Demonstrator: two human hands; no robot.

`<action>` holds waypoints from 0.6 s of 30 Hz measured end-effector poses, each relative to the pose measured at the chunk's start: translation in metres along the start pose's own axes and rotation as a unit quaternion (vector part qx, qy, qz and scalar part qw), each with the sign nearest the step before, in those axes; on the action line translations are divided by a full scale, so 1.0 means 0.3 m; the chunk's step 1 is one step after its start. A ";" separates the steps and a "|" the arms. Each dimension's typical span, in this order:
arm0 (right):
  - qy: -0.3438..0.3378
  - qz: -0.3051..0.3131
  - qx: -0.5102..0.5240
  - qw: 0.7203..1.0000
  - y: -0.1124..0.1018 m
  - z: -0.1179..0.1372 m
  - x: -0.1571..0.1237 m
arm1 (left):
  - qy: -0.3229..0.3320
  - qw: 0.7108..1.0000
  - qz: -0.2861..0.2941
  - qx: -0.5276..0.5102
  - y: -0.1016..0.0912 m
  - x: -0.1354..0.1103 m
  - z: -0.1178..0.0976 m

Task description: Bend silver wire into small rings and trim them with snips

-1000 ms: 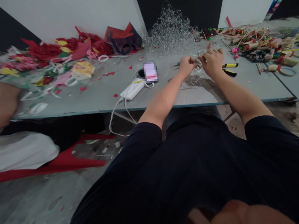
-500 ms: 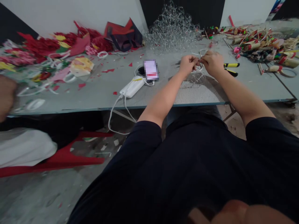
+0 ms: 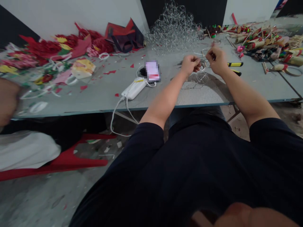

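Both my hands work over the grey table [image 3: 99, 97] near its middle. My left hand [image 3: 190, 64] is closed in a pinch on a small frame of thin silver wire [image 3: 201, 76] that hangs just below it. My right hand [image 3: 216, 60] is closed too, gripping a strand of the same wire a little to the right and higher. The two fists are a short gap apart. Yellow-handled pliers [image 3: 234, 65] lie on the table just right of my right hand.
A big tangle of silver wire [image 3: 174, 26] sits at the back. A phone [image 3: 152, 71] and white power bank [image 3: 133, 89] with a cable lie left of my hands. Red paper scraps [image 3: 59, 47] fill the left, bamboo pieces [image 3: 265, 42] the right. Another person's arm [image 3: 8, 101] is at far left.
My right hand has pulled away from my left, up and to the right, opening a gap between the fists. The left hand has stayed on the wire frame.
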State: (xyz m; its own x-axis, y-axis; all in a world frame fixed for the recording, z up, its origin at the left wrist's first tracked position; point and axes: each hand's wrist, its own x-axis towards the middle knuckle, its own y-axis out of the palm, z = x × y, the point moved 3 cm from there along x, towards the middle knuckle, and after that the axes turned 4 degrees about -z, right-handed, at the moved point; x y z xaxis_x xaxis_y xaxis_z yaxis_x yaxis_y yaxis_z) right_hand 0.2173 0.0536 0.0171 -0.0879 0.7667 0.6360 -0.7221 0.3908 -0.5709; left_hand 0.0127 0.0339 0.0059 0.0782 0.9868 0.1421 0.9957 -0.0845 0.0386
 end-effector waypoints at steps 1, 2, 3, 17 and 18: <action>0.007 0.005 0.006 1.000 0.002 0.001 0.000 | 0.007 1.000 0.006 0.012 0.004 -0.006 -0.005; 0.010 0.008 0.011 1.000 0.004 0.004 0.000 | 0.014 1.000 0.015 0.022 0.009 -0.011 -0.010; 0.010 0.009 0.018 1.000 0.004 0.010 -0.001 | 0.021 0.999 0.024 0.030 0.013 -0.015 -0.014; 0.036 0.046 0.106 0.993 0.055 -0.002 0.016 | 0.031 0.995 0.093 0.023 0.010 0.008 0.045; 0.034 0.047 0.109 0.992 0.058 -0.003 0.016 | 0.038 0.994 0.096 0.020 0.008 0.011 0.049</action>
State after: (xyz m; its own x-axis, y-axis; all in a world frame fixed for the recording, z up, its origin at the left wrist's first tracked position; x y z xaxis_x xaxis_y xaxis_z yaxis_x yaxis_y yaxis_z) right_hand 0.2049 0.0646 0.0099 -0.1195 0.8303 0.5444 -0.8451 0.2028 -0.4946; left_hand 0.0159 0.0391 -0.0079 0.2652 0.9392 0.2180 0.9639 -0.2640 -0.0352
